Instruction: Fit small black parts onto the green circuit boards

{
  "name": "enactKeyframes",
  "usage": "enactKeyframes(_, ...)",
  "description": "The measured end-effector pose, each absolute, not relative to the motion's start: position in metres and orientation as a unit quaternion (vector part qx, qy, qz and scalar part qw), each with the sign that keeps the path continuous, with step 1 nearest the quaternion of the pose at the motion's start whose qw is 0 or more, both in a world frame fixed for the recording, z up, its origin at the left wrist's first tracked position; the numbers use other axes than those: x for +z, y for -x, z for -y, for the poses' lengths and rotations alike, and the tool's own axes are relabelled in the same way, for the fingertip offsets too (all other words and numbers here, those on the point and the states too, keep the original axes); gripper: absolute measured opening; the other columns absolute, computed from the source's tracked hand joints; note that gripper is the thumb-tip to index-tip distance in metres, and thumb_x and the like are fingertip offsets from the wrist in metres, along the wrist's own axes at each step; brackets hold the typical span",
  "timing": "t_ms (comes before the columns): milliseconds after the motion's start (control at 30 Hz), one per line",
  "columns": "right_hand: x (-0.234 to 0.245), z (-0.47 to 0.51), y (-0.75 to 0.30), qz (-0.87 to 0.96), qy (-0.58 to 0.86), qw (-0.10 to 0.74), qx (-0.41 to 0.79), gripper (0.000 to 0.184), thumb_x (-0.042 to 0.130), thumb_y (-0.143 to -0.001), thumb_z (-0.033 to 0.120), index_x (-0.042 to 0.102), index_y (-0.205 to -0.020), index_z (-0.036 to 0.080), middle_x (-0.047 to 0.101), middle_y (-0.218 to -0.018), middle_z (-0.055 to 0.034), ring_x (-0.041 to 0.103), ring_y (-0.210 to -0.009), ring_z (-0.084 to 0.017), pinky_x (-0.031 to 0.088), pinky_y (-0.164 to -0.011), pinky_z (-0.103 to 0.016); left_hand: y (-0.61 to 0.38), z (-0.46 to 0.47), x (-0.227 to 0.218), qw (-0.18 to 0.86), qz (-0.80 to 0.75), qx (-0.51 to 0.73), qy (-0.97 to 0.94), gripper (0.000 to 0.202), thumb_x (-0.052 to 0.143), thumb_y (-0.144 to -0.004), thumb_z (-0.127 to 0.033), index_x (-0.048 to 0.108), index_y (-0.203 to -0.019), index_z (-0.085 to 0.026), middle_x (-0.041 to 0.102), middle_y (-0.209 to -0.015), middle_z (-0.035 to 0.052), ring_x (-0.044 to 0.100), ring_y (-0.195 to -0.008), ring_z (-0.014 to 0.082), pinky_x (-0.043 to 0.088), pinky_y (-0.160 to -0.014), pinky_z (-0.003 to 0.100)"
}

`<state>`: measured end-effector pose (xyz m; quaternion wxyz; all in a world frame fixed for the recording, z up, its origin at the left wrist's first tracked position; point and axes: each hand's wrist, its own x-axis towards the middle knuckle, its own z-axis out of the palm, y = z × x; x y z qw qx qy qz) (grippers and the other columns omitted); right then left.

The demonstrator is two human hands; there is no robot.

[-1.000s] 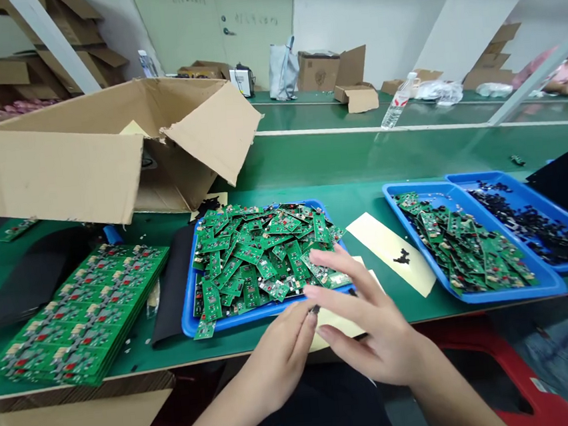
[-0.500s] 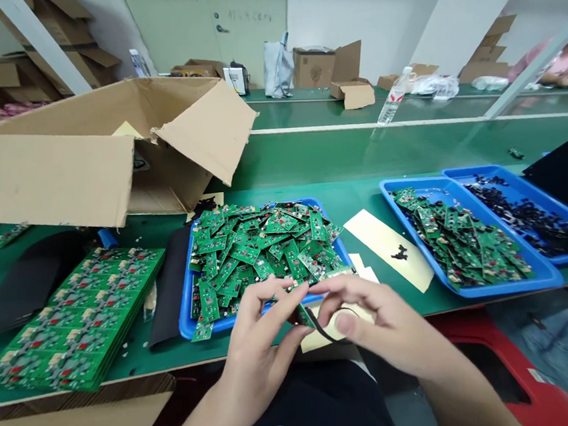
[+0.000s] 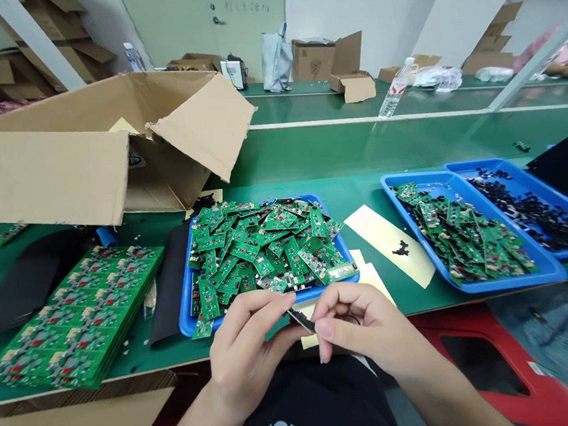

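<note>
Working remotely, I have my left hand (image 3: 250,350) pinching a small circuit board (image 3: 302,322) at 6 o'clock in my view, my right hand (image 3: 368,325) apparently gripping a black strip (image 3: 308,324) against it. Uneven tugging could skew the strip or spring the board from my 2 grips.

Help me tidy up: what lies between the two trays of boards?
In the head view, a yellow sheet with black pieces on it lies between the left tray and the right tray. More yellow paper shows by the left tray's near corner.
</note>
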<state>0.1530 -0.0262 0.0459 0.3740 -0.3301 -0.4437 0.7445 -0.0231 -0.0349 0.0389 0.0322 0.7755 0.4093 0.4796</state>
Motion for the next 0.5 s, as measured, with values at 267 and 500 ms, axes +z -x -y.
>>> enactKeyframes(267,0.052,0.027,-0.151,0.497,0.353,0.343,0.715,0.004,0.061,-0.077,0.017,0.058,-0.074,0.016,0.057,-0.055,0.0053,0.053,-0.049,-0.006,0.041,-0.052,-0.018,0.025,0.036,0.043,0.087,-0.382,0.484,-0.782,0.021,0.063,-0.083,-0.029,0.062,-0.103,-0.022,0.065,-0.084,0.0031,0.066,-0.071,0.0141,0.055,-0.062,0.022)
enactKeyframes(500,0.064,0.032,-0.146,0.596,0.398,0.344,0.607,0.007,0.053,-0.074,0.012,0.056,-0.071,0.017,0.054,-0.063,0.004,0.049,-0.057,-0.008,0.041,-0.054,-0.018,0.027,0.036,0.038,0.129,-0.367,0.497,-0.775,0.018,0.066,-0.081,-0.022,0.063,-0.099,-0.021,0.066,-0.086,0.0036,0.068,-0.078,0.0155,0.058,-0.068,0.023)
